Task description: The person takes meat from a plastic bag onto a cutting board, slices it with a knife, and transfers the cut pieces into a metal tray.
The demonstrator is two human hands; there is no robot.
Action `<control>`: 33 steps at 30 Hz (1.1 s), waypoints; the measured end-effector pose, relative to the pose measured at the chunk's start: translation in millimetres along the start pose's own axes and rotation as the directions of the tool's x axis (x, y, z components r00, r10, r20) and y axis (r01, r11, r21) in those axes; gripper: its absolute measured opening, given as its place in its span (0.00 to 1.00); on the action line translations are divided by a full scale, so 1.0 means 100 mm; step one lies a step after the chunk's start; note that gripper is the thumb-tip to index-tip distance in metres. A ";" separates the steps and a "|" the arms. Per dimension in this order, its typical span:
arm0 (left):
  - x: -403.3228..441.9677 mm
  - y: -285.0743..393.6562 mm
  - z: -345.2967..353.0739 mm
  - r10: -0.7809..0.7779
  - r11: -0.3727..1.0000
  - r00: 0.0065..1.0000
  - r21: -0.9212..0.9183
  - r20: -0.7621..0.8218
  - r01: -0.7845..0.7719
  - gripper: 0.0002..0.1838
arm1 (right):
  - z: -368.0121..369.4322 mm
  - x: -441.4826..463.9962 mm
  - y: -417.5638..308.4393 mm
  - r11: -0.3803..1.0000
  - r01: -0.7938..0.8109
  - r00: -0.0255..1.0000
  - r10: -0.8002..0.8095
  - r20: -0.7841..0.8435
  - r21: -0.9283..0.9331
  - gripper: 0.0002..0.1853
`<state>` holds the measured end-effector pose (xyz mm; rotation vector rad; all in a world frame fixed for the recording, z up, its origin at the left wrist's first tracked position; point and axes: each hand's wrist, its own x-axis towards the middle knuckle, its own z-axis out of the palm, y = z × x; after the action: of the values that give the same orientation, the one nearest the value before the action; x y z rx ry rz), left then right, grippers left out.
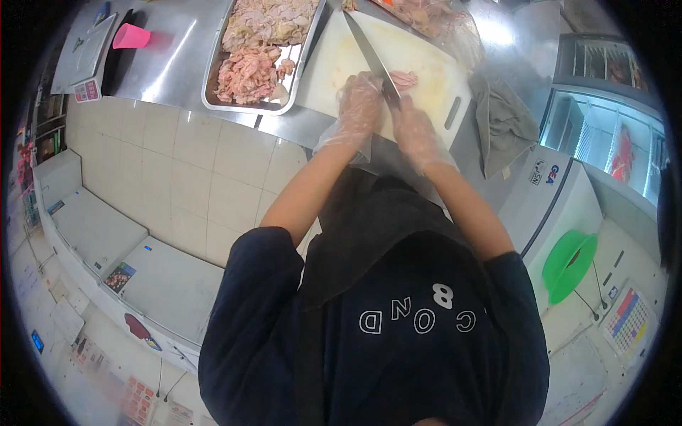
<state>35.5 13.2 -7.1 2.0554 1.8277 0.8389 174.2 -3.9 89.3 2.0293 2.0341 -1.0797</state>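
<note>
My right hand (414, 130), in a clear plastic glove, is closed around the handle of a long kitchen knife (371, 57). The blade points away and to the left over a white cutting board (444, 78). Close to the blade's left side is my gloved left hand (360, 103), its fingers curled; what they hold, if anything, is hidden. A small pink piece of raw meat (403, 79) lies on the board just right of the blade. Left of the board, a metal tray (284, 108) holds a pile of cut pink meat (247, 74) and paler raw pieces (268, 21) behind it.
A plastic bag of raw meat (440, 21) lies beyond the board. At its right is a grey cloth (504, 121). A pink cup (131, 36) sits on the steel table (170, 64) at far left. On the right stand a lit glass-door fridge (604, 135) and a white freezer (543, 192).
</note>
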 end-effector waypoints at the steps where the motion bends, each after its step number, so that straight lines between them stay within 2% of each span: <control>1: 0.03 -0.02 0.01 0.006 1.000 1.000 0.004 -0.005 -0.006 0.05 | 0.09 -0.10 0.18 1.000 0.027 0.999 -0.027 -0.022 -0.016 0.17; 3: 0.01 -0.02 0.04 -0.067 0.996 0.998 -0.053 -0.014 0.067 0.05 | 0.20 -0.39 0.39 0.999 0.041 0.998 -0.043 -0.044 -0.027 0.18; 5: 0.01 0.01 0.08 -0.062 0.997 0.998 -0.042 -0.026 0.061 0.05 | 0.12 -0.59 0.42 0.999 -0.024 0.998 0.022 0.066 0.034 0.17; 8: -0.05 0.03 0.09 -0.057 0.998 0.998 0.008 -0.017 0.057 0.05 | -0.06 -0.51 0.21 0.994 -0.069 0.991 0.058 0.123 0.085 0.16; 10: -0.09 0.04 0.07 -0.043 0.998 0.999 0.046 0.009 0.042 0.05 | -0.03 -0.30 0.11 0.997 -0.014 0.998 0.009 0.064 0.072 0.16; 12: -0.12 0.05 0.01 -0.176 0.980 0.984 -0.087 0.036 0.179 0.07 | -0.02 -0.18 0.10 0.998 0.044 0.999 -0.044 0.005 0.053 0.16; 13: -0.09 0.12 -0.20 -0.181 0.981 0.983 -0.071 0.025 0.182 0.07 | -0.01 -0.15 0.12 0.996 0.053 0.999 -0.053 -0.001 0.071 0.17; 15: 0.01 0.15 -0.64 -0.362 0.840 0.923 -0.383 0.133 0.384 0.10 | 0.01 -0.11 0.12 0.991 0.092 0.996 -0.092 -0.008 0.102 0.18; 17: -0.02 -0.18 -0.86 -0.373 0.764 0.926 -0.547 0.062 0.344 0.10 | -0.01 -0.27 0.22 0.978 -0.064 0.993 0.044 0.105 0.199 0.19; 19: 0.03 -0.26 -1.39 -0.563 0.580 0.822 -0.669 0.083 0.465 0.09 | 0.03 -0.37 0.36 0.974 -0.079 0.990 0.052 0.131 0.210 0.19; 21: 0.07 -0.44 -1.67 -0.703 0.497 0.708 -0.759 -0.067 0.421 0.10 | 0.00 -0.46 0.47 0.969 -0.102 0.986 0.068 0.153 0.224 0.20; 22: 0.08 -0.54 -1.74 -0.697 0.498 0.715 -0.759 -0.061 0.420 0.10 | -0.01 -0.50 0.50 0.979 -0.050 0.991 0.023 0.135 0.198 0.20; 24: 0.12 -0.68 -1.80 -0.700 0.652 0.707 -0.490 -0.098 0.578 0.11 | -0.04 -0.59 0.51 0.984 0.002 0.993 -0.023 0.114 0.175 0.19; 25: 0.12 -0.68 -1.75 -0.696 0.656 0.711 -0.489 -0.098 0.574 0.11 | -0.06 -0.65 0.49 0.987 0.016 0.999 -0.023 0.041 0.160 0.18; 26: 0.09 -0.65 -1.66 -0.575 0.807 0.788 -0.315 -0.221 0.500 0.11 | -0.11 -0.68 0.46 0.989 0.027 0.999 -0.023 -0.031 0.143 0.17; 27: 0.05 -0.60 -1.53 -0.424 0.905 0.851 -0.116 -0.312 0.408 0.12 | -0.17 -0.68 0.44 0.989 0.024 0.999 -0.020 -0.033 0.145 0.17; 28: -0.01 -0.53 -1.37 -0.252 0.948 0.896 0.093 -0.364 0.305 0.13 | -0.24 -0.70 0.41 0.996 0.014 1.000 -0.012 -0.017 0.085 0.17; 29: -0.06 -0.45 -1.19 -0.070 0.933 0.923 0.302 -0.379 0.194 0.13 | -0.28 -0.72 0.40 1.000 0.004 1.000 -0.004 -0.001 0.025 0.18; 30: -0.08 -0.32 -0.97 -0.187 0.976 0.937 0.056 -0.294 0.212 0.14 | -0.31 -0.73 0.39 1.000 0.000 1.000 0.000 -0.003 0.024 0.18; 31: -0.10 -0.18 -0.71 -0.278 0.951 0.943 -0.191 -0.182 0.244 0.15 | -0.33 -0.75 0.38 1.000 0.014 1.000 -0.014 -0.001 -0.007 0.17; 33: -0.12 -0.03 -0.22 -0.039 0.991 0.990 -0.129 -0.135 0.021 0.14 | -0.33 -0.76 0.39 0.999 0.030 1.000 -0.030 0.001 -0.044 0.16</control>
<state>19.6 -1.6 5.9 1.9301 1.8170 1.0840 232.8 -56.1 136.9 1.9838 2.0765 -1.0298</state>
